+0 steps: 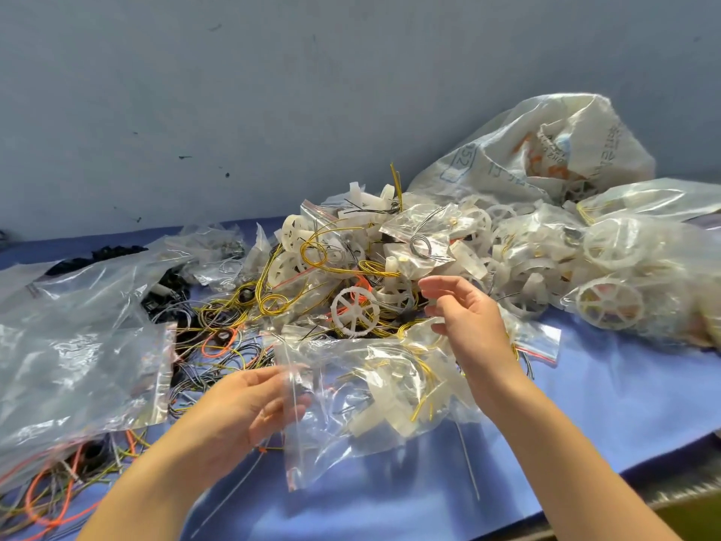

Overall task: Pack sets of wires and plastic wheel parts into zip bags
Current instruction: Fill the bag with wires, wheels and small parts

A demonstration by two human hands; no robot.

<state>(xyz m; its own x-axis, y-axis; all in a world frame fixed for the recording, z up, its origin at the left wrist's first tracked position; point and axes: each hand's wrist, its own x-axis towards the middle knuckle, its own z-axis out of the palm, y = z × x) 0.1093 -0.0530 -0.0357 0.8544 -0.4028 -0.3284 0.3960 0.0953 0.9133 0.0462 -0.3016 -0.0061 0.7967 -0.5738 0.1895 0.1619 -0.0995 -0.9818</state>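
— Where's the bag you're filling?

— Low in the middle of the frame, lying on the blue bench point(604, 404). My left hand point(249, 408) pinches the bag point(351, 396) at its left edge, thumb on top and fingers curled beneath. White wheel parts and some yellow wire show through the plastic.

— And the other hand?

— My right hand point(464, 318) hovers over the bag's upper right corner, fingers loose and spread, gripping nothing. Whether it brushes the plastic I cannot tell.

— What's nearest to it?

— A white spoked wheel point(355, 311), just left of my fingertips, on top of the loose heap. Wires point(218, 329) in yellow, orange and black sprawl from there toward the lower left.

— And around that?

— Empty bags point(78, 365) lie stacked at the left, covering part of the wires. Packed bags point(608, 263) are heaped at the right. A big printed sack point(519, 150) slumps behind them at upper right, against the grey wall point(234, 111).
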